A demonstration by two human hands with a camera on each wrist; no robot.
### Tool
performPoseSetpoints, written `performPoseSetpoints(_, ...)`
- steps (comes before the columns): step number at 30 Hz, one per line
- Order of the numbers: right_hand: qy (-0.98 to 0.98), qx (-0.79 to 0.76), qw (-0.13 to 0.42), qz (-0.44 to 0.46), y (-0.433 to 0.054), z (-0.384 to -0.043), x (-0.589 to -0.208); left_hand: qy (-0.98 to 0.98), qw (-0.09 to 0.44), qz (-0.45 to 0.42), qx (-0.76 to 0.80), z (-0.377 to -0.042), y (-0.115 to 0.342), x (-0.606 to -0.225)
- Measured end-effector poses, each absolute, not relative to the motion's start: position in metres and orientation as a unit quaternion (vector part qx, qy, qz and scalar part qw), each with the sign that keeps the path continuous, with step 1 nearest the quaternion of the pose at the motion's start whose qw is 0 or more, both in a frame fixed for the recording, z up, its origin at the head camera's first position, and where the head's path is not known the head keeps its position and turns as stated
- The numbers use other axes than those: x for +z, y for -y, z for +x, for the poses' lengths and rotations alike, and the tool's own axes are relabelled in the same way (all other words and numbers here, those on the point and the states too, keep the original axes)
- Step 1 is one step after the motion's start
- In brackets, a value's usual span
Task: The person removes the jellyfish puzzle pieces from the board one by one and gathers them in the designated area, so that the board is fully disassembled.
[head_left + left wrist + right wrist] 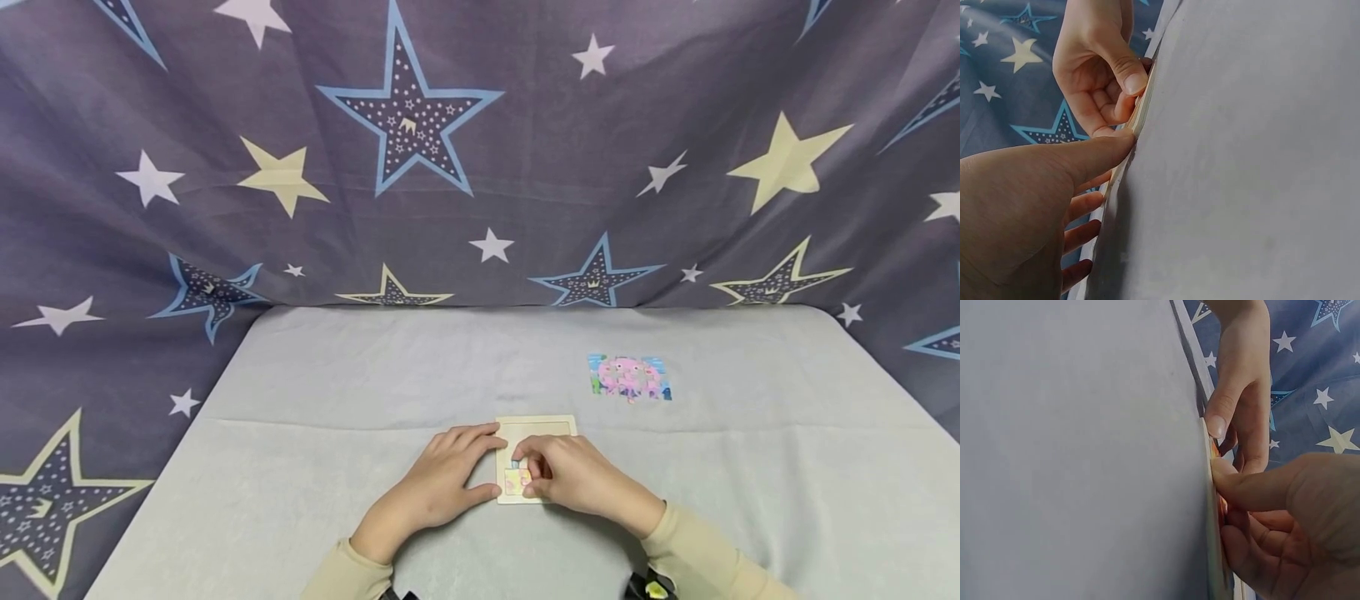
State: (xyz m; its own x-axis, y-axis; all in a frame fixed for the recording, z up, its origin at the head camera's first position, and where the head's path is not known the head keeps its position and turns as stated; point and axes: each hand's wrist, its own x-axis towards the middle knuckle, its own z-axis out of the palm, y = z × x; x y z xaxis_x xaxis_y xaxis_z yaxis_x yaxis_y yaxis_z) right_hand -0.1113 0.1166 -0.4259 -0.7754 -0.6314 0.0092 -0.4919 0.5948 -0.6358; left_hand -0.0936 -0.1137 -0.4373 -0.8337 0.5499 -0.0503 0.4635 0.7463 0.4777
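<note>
A shallow pale wooden puzzle tray (538,427) lies on the cloth in front of the person. Yellow and pink puzzle pieces (513,482) sit in its near left corner, with a bit of blue beside them. My left hand (442,479) rests along the tray's left edge, fingers extended, the thumb at the near corner. Over the tray, my right hand (573,473) has its thumb and index finger bent around a small puzzle piece, pinching it; the fingers cover most of it. In the right wrist view the right thumb (1250,487) lies against the tray edge (1206,444).
Behind the tray to the right lies an assembled picture (630,377) of a pink character on blue, made of small pieces. A light grey cloth (300,483) covers the table. A dark curtain with stars (487,192) hangs at the back and sides.
</note>
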Motion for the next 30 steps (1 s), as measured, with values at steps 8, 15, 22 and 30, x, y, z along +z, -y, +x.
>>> performPoseSetpoints(8, -0.882, -0.323, 0.111, -0.324, -0.1169, -0.1125, -0.4249, -0.928, 0.099, 0.273, 0.233, -0.0937, 0.1142, -0.4373)
performPoseSetpoints(15, -0.88, -0.334, 0.113, -0.32, -0.1182, -0.1118, -0.4258, -0.927, 0.099, 0.275, 0.234, -0.0937, 0.1136, -0.4376)
performPoseSetpoints(22, -0.877, -0.347, 0.112, -0.313, -0.1207, -0.112, -0.4256, -0.929, 0.098, 0.275, 0.227, -0.0943, 0.1137, -0.4379)
performPoseSetpoints(30, -0.861, -0.39, 0.138, -0.298, -0.1237, -0.1135, -0.4236, -0.93, 0.101, 0.275, 0.222, -0.0941, 0.1134, -0.4382)
